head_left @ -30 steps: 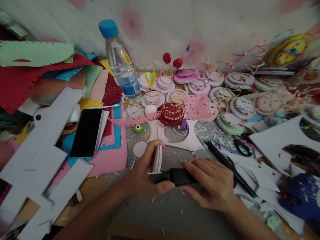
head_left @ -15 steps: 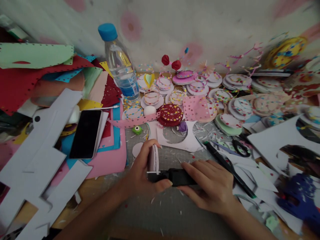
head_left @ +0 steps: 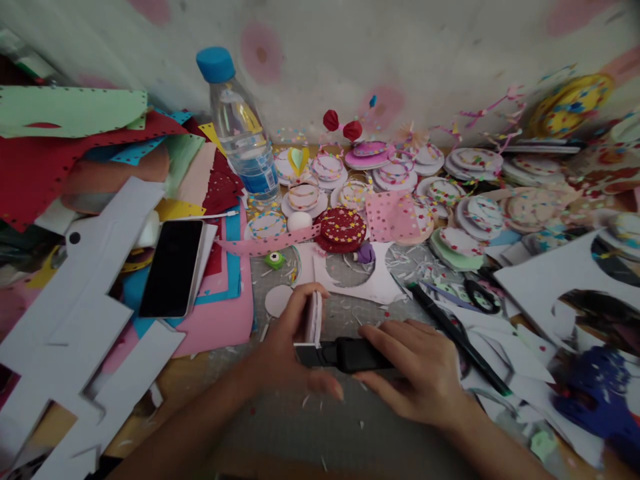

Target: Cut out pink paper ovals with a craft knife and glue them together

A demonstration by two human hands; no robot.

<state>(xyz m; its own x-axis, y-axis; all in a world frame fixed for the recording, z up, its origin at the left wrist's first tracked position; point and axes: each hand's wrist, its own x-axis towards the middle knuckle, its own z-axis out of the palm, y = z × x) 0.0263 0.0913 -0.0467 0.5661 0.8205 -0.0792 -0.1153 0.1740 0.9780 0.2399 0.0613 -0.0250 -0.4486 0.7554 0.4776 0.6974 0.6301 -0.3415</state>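
My left hand point(head_left: 287, 353) holds a thick white disc point(head_left: 314, 320), seen almost edge-on, with its fingers behind the upper part. The thumb is stretched out below, off the tool. In my right hand point(head_left: 413, 363) is a black tool point(head_left: 357, 353) with a thick body, a narrow neck and a flat wide head; its exact kind is unclear. The head meets the lower end of the white disc. Just beyond lie a small white paper circle point(head_left: 279, 301) and a white card sheet with round cut-outs point(head_left: 367, 285).
Coloured paper and a phone point(head_left: 173, 268) lie left, with a water bottle point(head_left: 250, 150) behind. Several decorated discs point(head_left: 343, 230) line the back. At right are scissors point(head_left: 483, 297), a long dark green-tipped tool point(head_left: 460, 340), paper scraps and a dark blue object point(head_left: 597, 393).
My left thumb has lifted off the black tool and moved down. The white disc has turned slightly and shows more edge-on. My right hand has shifted very little.
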